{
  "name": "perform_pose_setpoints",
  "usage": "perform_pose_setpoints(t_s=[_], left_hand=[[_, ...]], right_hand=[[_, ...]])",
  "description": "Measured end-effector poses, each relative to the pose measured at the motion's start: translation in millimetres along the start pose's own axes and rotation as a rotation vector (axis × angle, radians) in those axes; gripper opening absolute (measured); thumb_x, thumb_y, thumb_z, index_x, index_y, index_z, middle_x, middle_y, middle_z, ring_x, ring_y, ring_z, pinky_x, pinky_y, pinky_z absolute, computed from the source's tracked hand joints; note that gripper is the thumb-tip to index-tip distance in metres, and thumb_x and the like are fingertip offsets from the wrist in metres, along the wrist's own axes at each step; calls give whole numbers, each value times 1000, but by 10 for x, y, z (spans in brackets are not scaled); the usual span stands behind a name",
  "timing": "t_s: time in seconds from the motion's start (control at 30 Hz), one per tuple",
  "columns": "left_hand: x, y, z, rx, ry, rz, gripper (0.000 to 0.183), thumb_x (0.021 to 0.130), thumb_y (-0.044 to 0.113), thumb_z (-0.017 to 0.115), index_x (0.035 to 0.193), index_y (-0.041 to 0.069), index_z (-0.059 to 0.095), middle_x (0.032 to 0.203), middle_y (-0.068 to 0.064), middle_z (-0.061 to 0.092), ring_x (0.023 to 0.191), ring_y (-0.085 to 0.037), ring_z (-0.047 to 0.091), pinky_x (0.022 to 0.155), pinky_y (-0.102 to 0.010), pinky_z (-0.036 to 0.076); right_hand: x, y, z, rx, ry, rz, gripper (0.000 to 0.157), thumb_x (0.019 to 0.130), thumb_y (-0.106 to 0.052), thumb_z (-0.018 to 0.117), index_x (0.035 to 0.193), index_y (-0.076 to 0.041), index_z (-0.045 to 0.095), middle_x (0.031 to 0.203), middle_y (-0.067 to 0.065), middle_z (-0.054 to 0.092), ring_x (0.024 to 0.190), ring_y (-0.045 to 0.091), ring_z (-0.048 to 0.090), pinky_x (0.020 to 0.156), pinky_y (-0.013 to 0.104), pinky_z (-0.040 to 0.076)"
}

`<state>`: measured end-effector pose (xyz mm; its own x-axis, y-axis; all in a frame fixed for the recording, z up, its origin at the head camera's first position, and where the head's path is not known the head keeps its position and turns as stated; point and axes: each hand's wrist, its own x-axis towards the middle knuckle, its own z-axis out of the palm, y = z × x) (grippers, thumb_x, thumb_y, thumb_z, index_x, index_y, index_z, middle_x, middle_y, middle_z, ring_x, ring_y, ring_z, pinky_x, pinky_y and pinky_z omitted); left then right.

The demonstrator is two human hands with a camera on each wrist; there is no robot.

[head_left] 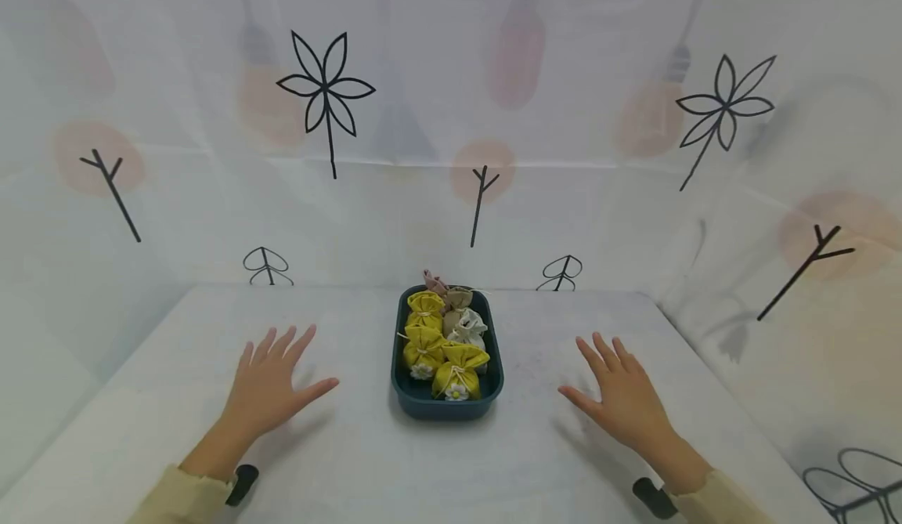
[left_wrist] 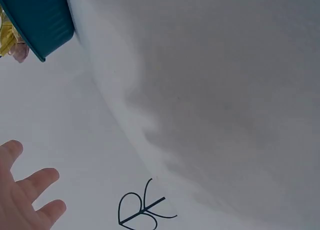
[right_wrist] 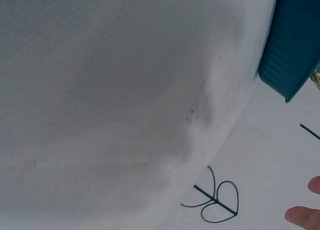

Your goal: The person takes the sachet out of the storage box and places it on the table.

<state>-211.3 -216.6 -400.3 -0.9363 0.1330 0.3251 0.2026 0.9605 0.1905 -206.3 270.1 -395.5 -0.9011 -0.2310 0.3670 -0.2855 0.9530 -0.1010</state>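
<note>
In the head view a dark teal plastic basket (head_left: 448, 410) stands at the middle of the table, filled with small drawstring pouches. Several are yellow, such as the front yellow pouch (head_left: 458, 369) with a white flower at its base. Behind it are a white pouch (head_left: 468, 327), a beige pouch (head_left: 458, 300) and a pink pouch (head_left: 434, 282). My left hand (head_left: 271, 387) is spread over the table left of the basket, holding nothing. To the right of it my right hand (head_left: 623, 399) is likewise spread, fingers apart. Both hands are away from the basket.
The white tabletop (head_left: 338, 461) reaches back to a pale backdrop cloth (head_left: 395, 218) printed with flowers and twigs. Similar cloth hangs at both sides. A dark wrist strap piece (head_left: 243, 485) shows at the left cuff and another dark piece (head_left: 654, 498) at the right cuff.
</note>
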Motion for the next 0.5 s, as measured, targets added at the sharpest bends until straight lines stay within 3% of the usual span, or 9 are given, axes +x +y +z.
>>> perform_pose_setpoints(t_s=[0.27,0.5], left_hand=[[141,215,3,-112,-36,-32,95,73,71,59,146,14,33,139,-21,41,131,-45,22,103,-63,12],[223,370,6,-259,-93,-91,101,70,67,66,147,13,29,142,-22,36,130,-44,27,96,-64,27]], right_hand=[[39,-105,-6,54,1,9,80,84,-58,58,139,-3,41,141,26,35,131,45,23,103,57,20],[69,-153,14,102,4,8,78,84,-54,60,139,-2,41,141,24,36,131,44,24,103,57,20]])
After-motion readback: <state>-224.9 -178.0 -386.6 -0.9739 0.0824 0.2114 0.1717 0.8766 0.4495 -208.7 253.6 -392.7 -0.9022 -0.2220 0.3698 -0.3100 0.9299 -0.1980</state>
